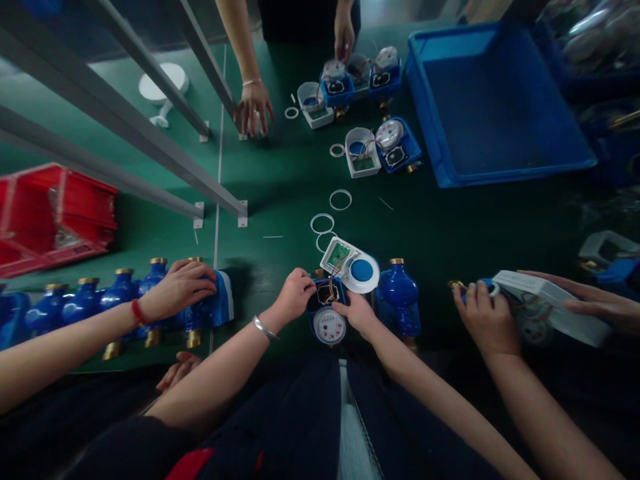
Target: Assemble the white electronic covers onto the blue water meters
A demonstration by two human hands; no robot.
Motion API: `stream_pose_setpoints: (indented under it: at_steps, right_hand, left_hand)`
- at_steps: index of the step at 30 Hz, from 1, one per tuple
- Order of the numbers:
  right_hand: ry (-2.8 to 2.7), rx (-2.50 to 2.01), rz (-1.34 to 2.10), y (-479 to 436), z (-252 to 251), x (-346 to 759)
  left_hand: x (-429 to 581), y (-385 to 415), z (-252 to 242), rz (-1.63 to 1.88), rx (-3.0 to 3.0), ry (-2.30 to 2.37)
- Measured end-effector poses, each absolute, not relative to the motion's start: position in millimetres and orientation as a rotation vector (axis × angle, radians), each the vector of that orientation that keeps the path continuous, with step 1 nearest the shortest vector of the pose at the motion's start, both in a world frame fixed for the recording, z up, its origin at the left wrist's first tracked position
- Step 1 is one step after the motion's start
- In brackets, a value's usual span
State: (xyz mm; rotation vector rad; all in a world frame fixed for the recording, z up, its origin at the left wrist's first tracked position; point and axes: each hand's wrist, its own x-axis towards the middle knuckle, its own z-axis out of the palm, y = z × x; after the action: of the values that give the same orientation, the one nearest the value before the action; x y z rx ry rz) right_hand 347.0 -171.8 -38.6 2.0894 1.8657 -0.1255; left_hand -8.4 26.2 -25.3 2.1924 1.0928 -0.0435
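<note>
Assembly only partway along, by the look of it: water meter (329,325) at six o'clock on the green bench (430,227), right against the body, dial face up. Upper housing open, with wires and a small dark module exposed. White cover (350,265) with its blue button and green board not seated yet — tipped back at one o'clock of the meter, touching its top edge and seemingly tethered by the wires.

Left hand (296,293) at ten o'clock of the meter, fingers curled tight and pinched in at the rim of the open housing. Exactly what sits between the tips too small to tell, a wire or the rim itself. Right hand (358,312) at three o'clock of the meter, fingers closed round its side, steadying it.

Left to do, as a judgement: wires tucked in, cover swung down and closed. Three loose white rings (322,223) at twelve o'clock, none fitted here. Bare blue meter body (397,293) just beside, at three o'clock, no cover on it.

Elsewhere: a co-worker's hand (180,287) at nine o'clock resting on a row of blue meter bodies (100,300). Another co-worker's hand (483,319) at three o'clock gripping a second white housing (550,305). Several opened meters (380,143) at twelve o'clock — covers off as well — beside a blue tray (500,100). Red bin (55,213) at nine o'clock.
</note>
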Motion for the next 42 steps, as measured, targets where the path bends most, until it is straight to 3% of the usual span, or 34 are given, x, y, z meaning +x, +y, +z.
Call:
stream_pose_setpoints:
  at_steps: [10, 22, 26, 28, 29, 30, 35, 39, 42]
  right_hand:
    - [1.883, 2.185, -0.120, -177, -40, 344]
    - [1.758, 2.359, -0.191, -176, -45, 338]
    - [1.844, 2.770, -0.478, -166, -35, 335]
    - [1.882, 2.952, -0.871, -141, -27, 316]
    - [1.845, 2.922, -1.250, -122, -23, 302]
    - [1.847, 2.859, -1.395, -102, -21, 286]
    - [1.841, 2.632, -1.751, -6, -26, 222]
    - [1.556, 2.506, -1.984, 18, -29, 218]
    - [1.264, 2.650, -2.081, 17, -25, 222]
  left_hand:
    - [2, 23, -9, -0.133, 2.115, 1.069]
    - [29, 68, 0, -0.081, 1.245, 1.223]
    - [57, 83, 6, -0.122, 1.043, 1.167]
    - [71, 85, 7, -0.135, 0.982, 1.134]
    - [77, 85, 6, -0.134, 0.963, 1.119]
    - [82, 86, 6, -0.130, 0.953, 1.106]
    - [96, 93, 2, -0.114, 1.034, 1.142]
    - [91, 105, -3, -0.089, 1.287, 1.320]
    - [84, 101, -13, -0.325, 1.742, 1.349]
